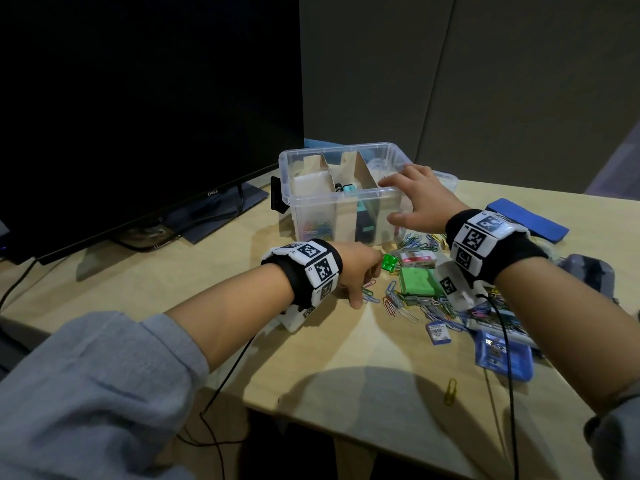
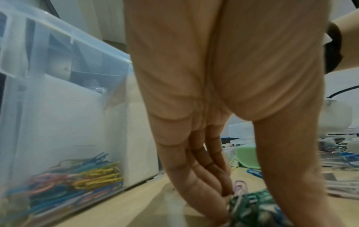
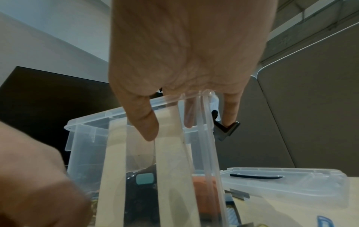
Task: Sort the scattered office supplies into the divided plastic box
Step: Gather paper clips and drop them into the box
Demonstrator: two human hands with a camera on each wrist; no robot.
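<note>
The left hand [image 1: 356,271] holds in a narrow grip light, slippery paper clips [image 2: 250,204], best pinched by several wire loops together.

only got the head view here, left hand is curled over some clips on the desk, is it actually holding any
Observer: Yes. The left wrist view shows the left hand pinching a bunch of paper clips, mostly green, against the desk.
Operator: ok and the right hand, is it gripping the box
Observer: The right wrist view shows the right hand open over the plastic box, fingers reaching down past its rim.
Operator: where's the lid
Observer: The lid lies flat beside the box.
</note>
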